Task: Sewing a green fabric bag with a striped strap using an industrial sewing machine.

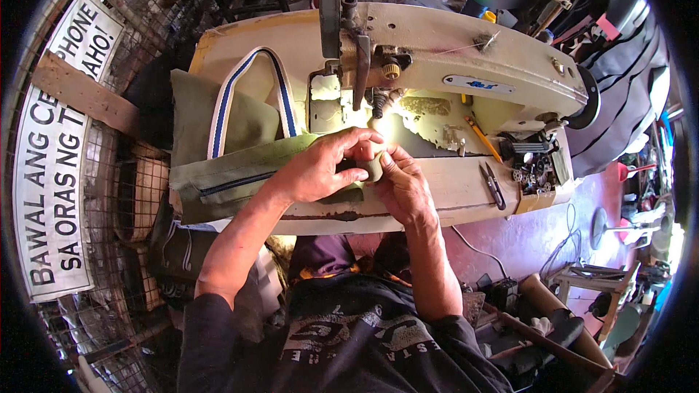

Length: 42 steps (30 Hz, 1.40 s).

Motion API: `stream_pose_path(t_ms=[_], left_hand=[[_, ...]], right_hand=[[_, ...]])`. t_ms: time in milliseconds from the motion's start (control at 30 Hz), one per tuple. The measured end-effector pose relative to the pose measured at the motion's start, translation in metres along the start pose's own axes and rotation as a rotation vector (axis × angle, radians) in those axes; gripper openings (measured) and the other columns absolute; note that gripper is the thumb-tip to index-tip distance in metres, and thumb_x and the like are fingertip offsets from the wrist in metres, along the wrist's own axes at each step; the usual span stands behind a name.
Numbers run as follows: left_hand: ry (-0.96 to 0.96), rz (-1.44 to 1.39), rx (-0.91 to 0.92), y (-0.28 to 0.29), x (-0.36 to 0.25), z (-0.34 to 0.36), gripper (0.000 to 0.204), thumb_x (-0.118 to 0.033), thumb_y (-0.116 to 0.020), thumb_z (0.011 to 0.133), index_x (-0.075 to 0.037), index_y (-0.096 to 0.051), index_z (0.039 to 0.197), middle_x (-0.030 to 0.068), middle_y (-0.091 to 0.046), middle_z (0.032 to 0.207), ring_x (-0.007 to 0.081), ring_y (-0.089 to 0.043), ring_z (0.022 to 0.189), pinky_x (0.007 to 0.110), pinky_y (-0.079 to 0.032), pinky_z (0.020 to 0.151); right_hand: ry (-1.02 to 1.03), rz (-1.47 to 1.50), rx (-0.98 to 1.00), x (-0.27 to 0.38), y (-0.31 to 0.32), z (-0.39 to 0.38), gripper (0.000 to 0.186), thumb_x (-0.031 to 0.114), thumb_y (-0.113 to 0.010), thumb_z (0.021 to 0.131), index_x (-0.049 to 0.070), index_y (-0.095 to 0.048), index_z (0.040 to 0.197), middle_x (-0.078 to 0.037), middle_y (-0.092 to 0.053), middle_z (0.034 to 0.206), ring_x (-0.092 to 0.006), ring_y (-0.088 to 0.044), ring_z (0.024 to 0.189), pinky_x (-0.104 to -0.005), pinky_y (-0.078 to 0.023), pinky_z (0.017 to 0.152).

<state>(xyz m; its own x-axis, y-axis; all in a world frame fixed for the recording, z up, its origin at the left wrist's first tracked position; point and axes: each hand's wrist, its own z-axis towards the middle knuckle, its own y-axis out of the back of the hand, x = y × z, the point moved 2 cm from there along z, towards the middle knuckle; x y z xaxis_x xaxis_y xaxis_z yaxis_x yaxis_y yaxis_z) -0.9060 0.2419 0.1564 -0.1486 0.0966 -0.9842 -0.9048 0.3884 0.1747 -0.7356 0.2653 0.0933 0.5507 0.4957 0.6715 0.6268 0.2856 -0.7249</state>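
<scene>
Olive-green canvas bag with a dark zipper and a white-and-blue striped webbing strap [218,167] lies on the cream sewing-machine table [466,189], its near corner gathered between both hands just below the needle. Left hand [317,171]: fingers curled over the folded cloth edge, pressing it down. Right hand [400,185]: thumb and fingertips [382,156] pinching a small doubled fold of the same cloth. Judged soft, limp and light, not slippery; it will sag unless held at the fold or seam edge, close beside the fingertips. Black-handled snips [494,185] and a yellow pencil [483,138] lie well right of the fingers.
</scene>
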Motion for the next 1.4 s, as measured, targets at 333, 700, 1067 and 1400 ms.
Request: stream_pose_path(t_ms=[333, 700, 1067, 1400], left_hand=[[-0.091, 0.009, -0.254, -0.001, 0.004, -0.019, 0.06, 0.01, -0.073, 0.079, -0.005, -0.051, 0.133, 0.0025, -0.054, 0.102, 0.0113, -0.057, 0.098, 0.028, -0.049, 0.09], [-0.178, 0.17, -0.253, 0.005, 0.015, -0.027, 0.056, 0.01, -0.073, 0.076, -0.006, -0.056, 0.127, 0.004, -0.06, 0.097, 0.0153, -0.061, 0.093, 0.028, -0.05, 0.086], [-0.388, 0.405, -0.323, 0.002, 0.015, -0.027, 0.078, 0.006, -0.075, 0.074, -0.013, -0.042, 0.142, 0.0143, -0.049, 0.127, 0.0344, -0.056, 0.113, 0.043, -0.05, 0.098], [-0.333, 0.64, -0.33, 0.007, 0.018, -0.029, 0.043, -0.009, -0.079, 0.07, -0.012, -0.066, 0.111, 0.0016, -0.062, 0.117, 0.0251, -0.055, 0.112, 0.042, -0.039, 0.099]], right_hand=[[-0.112, 0.171, 0.109, -0.008, -0.005, 0.003, 0.028, 0.019, -0.064, 0.095, 0.001, -0.062, 0.117, -0.006, -0.069, 0.104, -0.0127, -0.065, 0.085, -0.0258, -0.052, 0.07], [-0.222, 0.043, 0.165, -0.003, -0.003, 0.007, 0.025, 0.016, -0.062, 0.096, 0.001, -0.062, 0.117, -0.008, -0.068, 0.11, -0.0166, -0.064, 0.098, -0.0311, -0.05, 0.089], [-0.151, -0.009, 0.268, 0.006, -0.009, 0.009, 0.014, 0.013, -0.063, 0.095, 0.004, -0.063, 0.106, -0.019, -0.064, 0.121, -0.0265, -0.054, 0.126, -0.0342, -0.04, 0.103], [-0.201, -0.066, 0.201, -0.002, -0.002, 0.01, 0.013, 0.014, -0.069, 0.092, 0.004, -0.066, 0.101, -0.001, -0.065, 0.096, -0.0089, -0.057, 0.085, -0.0221, -0.045, 0.075]])
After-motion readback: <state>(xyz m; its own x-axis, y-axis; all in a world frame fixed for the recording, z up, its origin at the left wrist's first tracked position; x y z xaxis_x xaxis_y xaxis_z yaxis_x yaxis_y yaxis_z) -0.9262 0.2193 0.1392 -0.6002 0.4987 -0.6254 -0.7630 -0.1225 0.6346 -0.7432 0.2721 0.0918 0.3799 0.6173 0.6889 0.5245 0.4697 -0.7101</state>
